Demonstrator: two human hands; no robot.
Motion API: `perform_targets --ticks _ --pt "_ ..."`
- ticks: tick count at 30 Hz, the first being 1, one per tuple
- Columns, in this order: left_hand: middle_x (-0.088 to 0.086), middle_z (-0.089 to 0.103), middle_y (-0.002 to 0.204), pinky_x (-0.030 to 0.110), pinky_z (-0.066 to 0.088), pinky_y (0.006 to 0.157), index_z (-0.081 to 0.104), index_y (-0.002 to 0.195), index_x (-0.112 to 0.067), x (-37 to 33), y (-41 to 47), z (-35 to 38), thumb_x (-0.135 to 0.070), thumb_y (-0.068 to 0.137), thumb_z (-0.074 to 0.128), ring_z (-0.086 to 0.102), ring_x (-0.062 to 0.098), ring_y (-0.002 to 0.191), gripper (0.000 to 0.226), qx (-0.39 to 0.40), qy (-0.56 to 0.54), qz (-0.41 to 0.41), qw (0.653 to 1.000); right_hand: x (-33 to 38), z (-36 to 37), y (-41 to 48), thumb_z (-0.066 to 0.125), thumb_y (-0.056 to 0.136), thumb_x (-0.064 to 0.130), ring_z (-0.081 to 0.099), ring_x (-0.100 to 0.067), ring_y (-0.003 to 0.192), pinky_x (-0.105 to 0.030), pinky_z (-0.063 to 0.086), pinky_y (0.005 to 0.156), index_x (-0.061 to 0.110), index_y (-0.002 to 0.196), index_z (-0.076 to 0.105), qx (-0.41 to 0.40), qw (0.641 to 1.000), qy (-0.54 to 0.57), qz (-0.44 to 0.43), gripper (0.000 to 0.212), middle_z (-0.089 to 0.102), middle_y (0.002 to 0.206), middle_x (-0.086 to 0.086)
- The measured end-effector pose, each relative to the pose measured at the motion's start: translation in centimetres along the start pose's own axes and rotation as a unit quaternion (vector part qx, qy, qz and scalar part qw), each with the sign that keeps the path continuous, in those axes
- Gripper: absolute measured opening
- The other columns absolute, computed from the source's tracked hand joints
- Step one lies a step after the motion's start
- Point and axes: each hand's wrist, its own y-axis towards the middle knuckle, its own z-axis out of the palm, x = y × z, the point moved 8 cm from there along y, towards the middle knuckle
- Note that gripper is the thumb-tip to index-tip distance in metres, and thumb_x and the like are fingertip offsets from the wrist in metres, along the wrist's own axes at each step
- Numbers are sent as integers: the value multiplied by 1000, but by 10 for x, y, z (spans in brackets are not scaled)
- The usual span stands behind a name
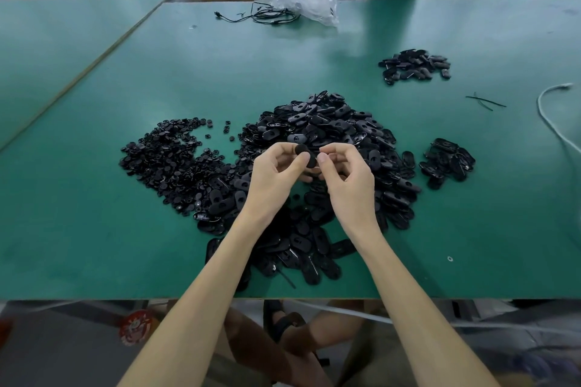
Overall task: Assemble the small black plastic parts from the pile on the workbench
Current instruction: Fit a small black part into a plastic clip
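- Head view, the hands: the left hand (276, 173) is raised above the heap, thumb and curled fingers pinching a round black piece (303, 154). The right hand (345, 176) is curled too, its thumb and forefinger nipping the same piece at its right edge. Whether a second part sits behind those fingers is hidden from here.
- Head view, the stock: directly under the hands lies the big pile of oval parts (317, 132), spreading towards the near edge of the green workbench (94, 229). To its left, touching it, is a flatter spread of small round parts (169, 163).
- Head view, the results (or so they look): a little heap (448, 163) sits just right of the big pile, and another heap (415, 64) lies well apart, further back on the right.
- Head view, the rest: a crumpled clear bag (308, 0) and a black cable (267, 14) lie at the far edge, and a white cord (553, 122) trails in at the right.
- Step in hand, as I judge it: fitting one pair together, the piece held between both hands and being lined up or pressed.
- The next move calls for a firm squeeze with the piece kept square until it seats, then setting the finished item aside and picking up fresh parts.
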Motion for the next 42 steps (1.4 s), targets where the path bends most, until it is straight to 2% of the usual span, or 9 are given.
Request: perform_targets --ticks 8,11,14,17,23,31,34,39,42 --pt "13 75 95 32 61 71 73 124 -13 -5 -2 8 -5 100 65 69 19 74 27 59 54 27 996 0 0 0 65 104 20 71 -21 92 -45 59 85 22 118 70 4 1000 4 5 16 71 102 0" --pt "14 70 100 26 55 71 72 128 -17 -6 -2 8 -3 100 63 62 12 73 33 64 96 37 993 -3 1 0 65 103 19 73 -14 86 -37 59 76 22 116 69 2 1000 17 10 14 73 96 5" --pt "22 64 106 29 53 75 71 131 -17 -8 -2 11 2 100 60 57 19 77 38 74 112 41 990 -5 2 1 66 103 17 74 -11 83 -24 54 69 23 115 67 7 1000 22 5 14 74 94 6" --pt "17 71 107 33 55 75 72 128 -14 -8 -2 11 2 100 61 61 25 81 34 70 107 35 991 -6 1 3 66 102 17 74 -12 81 -22 54 68 21 114 66 6 1000 30 5 12 75 95 5" --pt "3 76 96 25 58 73 71 110 -6 -2 -2 9 -2 96 68 73 13 87 15 53 73 14 996 -7 0 2 67 100 14 74 -13 86 -22 56 70 24 102 69 6 999 33 4 10 74 92 7" --pt "6 78 97 22 58 69 77 111 -6 -2 -1 5 4 94 68 73 16 84 22 43 69 21 996 -6 1 2 73 97 11 74 -16 88 -30 62 79 19 103 69 10 999 50 5 10 74 94 3" --pt "6 79 95 31 62 75 78 110 -7 1 0 4 5 92 68 74 31 86 23 36 79 17 996 -6 1 2 74 96 10 74 -16 87 -28 61 75 20 100 69 18 998 53 4 12 75 93 4" --pt "5 79 92 55 59 87 80 105 -11 2 0 1 5 89 68 71 41 89 25 19 94 8 995 -5 4 2 75 94 6 72 -6 79 -20 55 70 18 96 71 31 998 46 -3 13 75 86 11" --pt "3 79 90 56 59 86 80 101 -12 2 0 1 5 88 68 72 39 88 24 12 99 8 995 -5 6 2 76 94 6 71 -5 78 -19 53 68 19 95 71 39 998 44 3 13 75 85 14"
